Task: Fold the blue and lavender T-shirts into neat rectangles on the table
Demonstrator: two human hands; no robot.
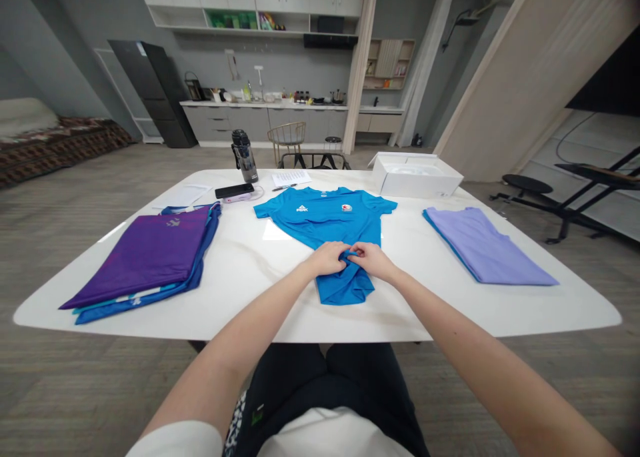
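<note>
A blue short-sleeved T-shirt (pixel 327 213) lies front side up on the white table (pixel 250 270), its collar and sleeves toward the far side. Small logos mark its chest. Its lower part is bunched up, with a loose piece of fabric hanging toward the near edge. My left hand (pixel 330 257) grips the bunched fabric with curled fingers. Close beside it, almost touching, my right hand (pixel 369 259) pinches the same gathered cloth. The fingertips of both hands are partly hidden in the folds.
Folded purple and blue shirts (pixel 155 250) are stacked at the left. Folded lavender and blue clothing (pixel 487 247) lies at the right. Toward the back are a white box (pixel 417 177), a water bottle (pixel 244 158), a phone (pixel 234 191) and a paper sheet (pixel 291 178).
</note>
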